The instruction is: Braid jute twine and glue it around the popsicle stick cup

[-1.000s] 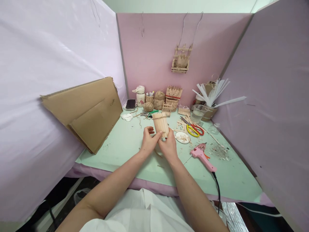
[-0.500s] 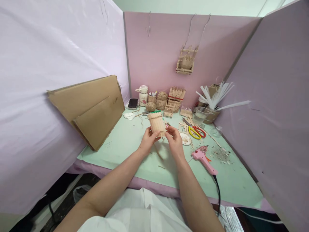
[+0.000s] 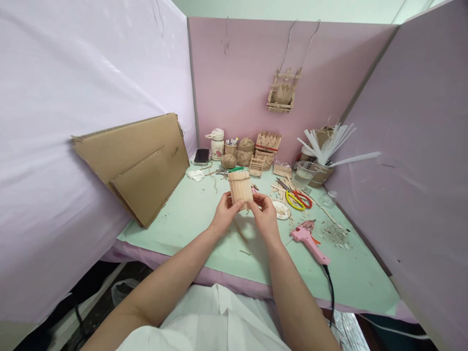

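Between my hands is a small panel of pale wooden craft sticks (image 3: 240,189), laid side by side, with a strip of twine across its upper end. It is held up off the table, tilted toward me. My left hand (image 3: 225,213) pinches its lower left, thumb on the front face. On the lower right edge, my right hand (image 3: 264,214) grips it with thumb in front and fingers behind. The fingers behind the panel are partly hidden. Below it, a loose piece of twine (image 3: 241,232) lies on the table.
A pink glue gun (image 3: 310,243) lies at the right, its cord over the table edge. Scissors (image 3: 298,200), a small white dish (image 3: 281,210) and a clear cup (image 3: 304,174) stand beyond it. Cardboard (image 3: 146,165) leans at left. A twine ball (image 3: 228,161) sits at the back.
The stick panel has turned more upright and square to me and shifted slightly right. My right hand's fingers have closed in on its right edge.
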Demonstrator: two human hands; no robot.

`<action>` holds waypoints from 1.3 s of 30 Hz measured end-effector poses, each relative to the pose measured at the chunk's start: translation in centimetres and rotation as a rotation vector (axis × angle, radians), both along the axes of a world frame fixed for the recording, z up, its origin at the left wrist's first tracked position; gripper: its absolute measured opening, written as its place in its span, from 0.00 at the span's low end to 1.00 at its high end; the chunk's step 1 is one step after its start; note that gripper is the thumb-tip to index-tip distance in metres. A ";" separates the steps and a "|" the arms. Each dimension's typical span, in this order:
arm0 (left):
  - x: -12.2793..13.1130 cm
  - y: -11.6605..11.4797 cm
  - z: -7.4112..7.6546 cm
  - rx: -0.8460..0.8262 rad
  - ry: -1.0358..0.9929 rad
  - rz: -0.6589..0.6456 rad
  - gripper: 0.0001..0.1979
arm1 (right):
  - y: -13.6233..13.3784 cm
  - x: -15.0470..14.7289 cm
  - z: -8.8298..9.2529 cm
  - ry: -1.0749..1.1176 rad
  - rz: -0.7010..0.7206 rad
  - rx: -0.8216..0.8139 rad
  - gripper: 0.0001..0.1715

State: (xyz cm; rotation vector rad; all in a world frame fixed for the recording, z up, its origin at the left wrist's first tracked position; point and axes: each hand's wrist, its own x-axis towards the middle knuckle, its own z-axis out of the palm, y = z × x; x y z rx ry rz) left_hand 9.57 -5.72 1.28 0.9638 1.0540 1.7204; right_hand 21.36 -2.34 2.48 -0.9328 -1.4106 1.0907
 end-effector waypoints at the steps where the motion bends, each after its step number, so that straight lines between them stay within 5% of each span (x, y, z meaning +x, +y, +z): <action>1: 0.0 0.0 0.0 0.001 0.002 0.001 0.24 | 0.0 0.0 0.0 -0.001 -0.001 0.002 0.21; 25: 0.2 -0.5 0.8 -0.077 -0.211 -0.138 0.19 | 0.4 -0.1 -0.9 0.041 0.062 -0.093 0.23; 39: 0.1 -0.2 0.2 -0.107 -0.094 -0.060 0.19 | 0.7 -0.4 -1.5 0.029 0.043 -0.076 0.26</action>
